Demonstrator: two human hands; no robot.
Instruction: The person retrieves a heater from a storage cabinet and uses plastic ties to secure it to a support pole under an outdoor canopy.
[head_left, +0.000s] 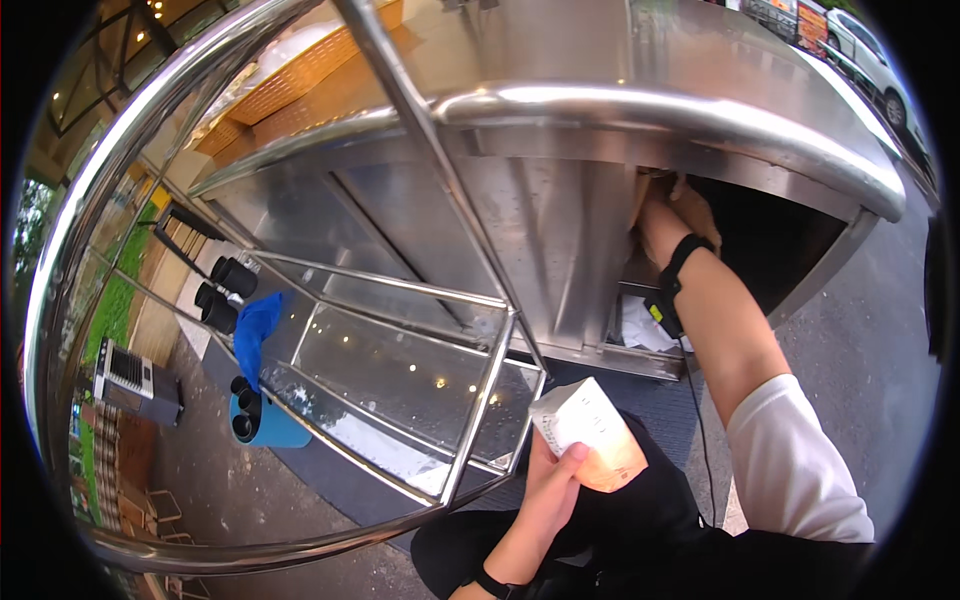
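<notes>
My left hand (553, 482) is closed around a white paper packet (590, 434) that fades to orange at its lower end. The thumb presses on its front face, above my lap. My right arm reaches into an open compartment (770, 240) of a stainless-steel counter. In its dark opening my right hand (683, 200) shows only in part, next to a tan edge at the left side. Its fingers are mostly hidden, so what they hold cannot be made out. Below the wrist, crumpled white paper or plastic (648, 325) lies on the compartment floor.
A metal-tube cart (400, 290) with a shiny lower shelf stands to the left against the counter (600, 60). A blue cloth (257, 330) hangs on its rail. An orange basket (300, 75) sits on top at the back left. A black cable (706, 440) hangs below my right arm.
</notes>
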